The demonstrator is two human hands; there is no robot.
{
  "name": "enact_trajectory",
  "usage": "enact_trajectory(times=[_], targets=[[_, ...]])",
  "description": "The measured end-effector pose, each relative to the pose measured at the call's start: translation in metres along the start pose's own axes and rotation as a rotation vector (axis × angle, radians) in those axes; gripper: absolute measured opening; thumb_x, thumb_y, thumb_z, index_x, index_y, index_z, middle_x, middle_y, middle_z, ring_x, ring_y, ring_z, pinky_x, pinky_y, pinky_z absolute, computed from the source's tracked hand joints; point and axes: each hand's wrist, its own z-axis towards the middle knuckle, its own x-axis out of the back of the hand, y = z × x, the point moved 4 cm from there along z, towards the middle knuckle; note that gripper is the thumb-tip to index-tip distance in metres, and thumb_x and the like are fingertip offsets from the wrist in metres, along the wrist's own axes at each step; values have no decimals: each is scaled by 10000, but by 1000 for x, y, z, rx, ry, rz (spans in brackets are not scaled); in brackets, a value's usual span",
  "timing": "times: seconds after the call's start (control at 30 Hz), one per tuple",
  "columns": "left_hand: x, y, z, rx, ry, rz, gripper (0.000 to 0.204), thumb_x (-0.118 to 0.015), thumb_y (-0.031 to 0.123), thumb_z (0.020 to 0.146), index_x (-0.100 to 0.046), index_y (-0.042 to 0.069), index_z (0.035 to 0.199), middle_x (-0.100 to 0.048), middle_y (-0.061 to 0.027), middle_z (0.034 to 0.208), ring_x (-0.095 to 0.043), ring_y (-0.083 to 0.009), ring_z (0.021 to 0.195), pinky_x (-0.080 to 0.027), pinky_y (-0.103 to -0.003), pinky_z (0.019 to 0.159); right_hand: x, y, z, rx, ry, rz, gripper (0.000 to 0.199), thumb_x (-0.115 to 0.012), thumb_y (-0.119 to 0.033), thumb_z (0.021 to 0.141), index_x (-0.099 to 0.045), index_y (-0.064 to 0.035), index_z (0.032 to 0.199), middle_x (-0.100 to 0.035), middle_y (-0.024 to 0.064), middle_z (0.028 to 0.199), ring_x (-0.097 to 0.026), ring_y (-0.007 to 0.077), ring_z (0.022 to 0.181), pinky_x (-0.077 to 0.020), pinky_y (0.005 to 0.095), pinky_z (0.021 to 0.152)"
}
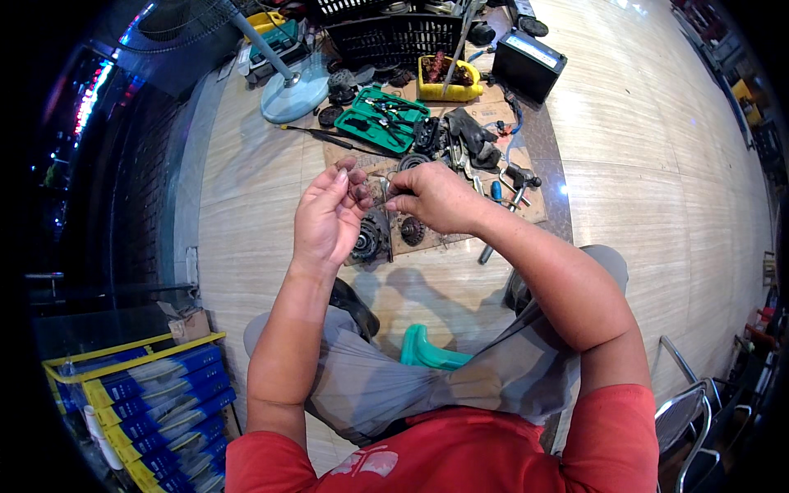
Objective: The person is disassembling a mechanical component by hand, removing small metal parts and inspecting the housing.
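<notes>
My left hand is raised palm up, its grimy fingers curled in toward the thumb; anything between them is too small to make out. Close beside it, my right hand pinches thumb and fingers together at a small, thin metallic piece whose kind I cannot tell. The two hands are apart. Beneath them, a dark greasy gear assembly lies on the cardboard, partly hidden by my left hand. A smaller toothed gear rests just to its right, under my right hand.
Beyond my hands lie a green tool case, a yellow container with greasy parts, a black battery and a hammer. A fan base stands far left. A green stool shows between my legs; stacked boxes stand left.
</notes>
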Motion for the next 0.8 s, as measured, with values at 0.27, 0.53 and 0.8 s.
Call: enact_trajectory(times=[0.27, 0.53, 0.8], targets=[[-21, -8, -11, 353, -117, 545, 244, -540, 85, 958, -593, -43, 1159, -696, -121, 950, -673, -163, 797, -546, -275, 691, 19, 10, 1, 51, -10, -287, 160, -686, -189, 825, -666, -32, 852, -650, 190, 799, -635, 387, 798, -499, 453, 684], [-15, -23, -9, 354, -36, 793, 239, -496, 69, 973, -608, -50, 1147, -685, -76, 966, -649, -134, 845, -526, -259, 772, 17, -6, -2, -5, 114, -185, 174, -665, -191, 808, -678, -18, 815, -666, 204, 788, -648, 395, 782, -521, 475, 713], [-13, -23, -4, 91, 75, 252, 324, -486, 82, 988, -504, -42, 1287, -629, -139, 1171, -625, -204, 1060, -485, -338, 961, -12, -3, -8, -114, 141, 197, 181, -626, -153, 897, -668, 9, 966, -644, 127, 667, -641, 193, 629, -511, 355, 625]])
